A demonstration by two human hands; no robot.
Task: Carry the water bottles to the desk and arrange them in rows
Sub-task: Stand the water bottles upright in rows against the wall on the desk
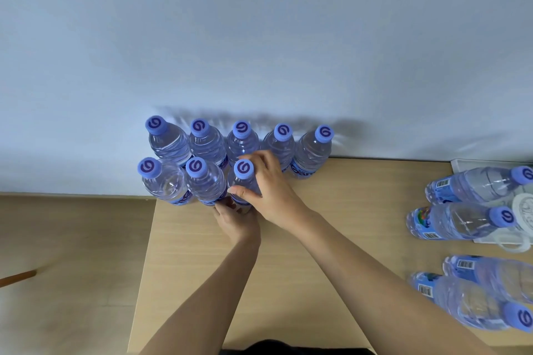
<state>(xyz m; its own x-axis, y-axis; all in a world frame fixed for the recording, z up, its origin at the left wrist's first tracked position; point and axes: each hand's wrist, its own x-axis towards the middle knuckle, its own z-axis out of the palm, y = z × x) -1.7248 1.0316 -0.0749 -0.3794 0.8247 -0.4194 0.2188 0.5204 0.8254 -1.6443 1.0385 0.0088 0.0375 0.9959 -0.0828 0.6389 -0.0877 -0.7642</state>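
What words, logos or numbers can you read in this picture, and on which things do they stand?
"G"-like swirl logo: on each cap.
"Gan...": partly seen on the label of the back row's right-end bottle.
Barcodes on the lying bottles: digits too small to read.
Round white object: markings blurred.

Light wood worktop [331, 210] abuts a plain pale blue-grey wall [259, 23] along its far edge. Left of the worktop, wood-tone floor [72, 225] meets the same wall. Lighting is soft and even.

Both forearms are bare, no sleeves, with a dark garment [277, 347] at the waist.
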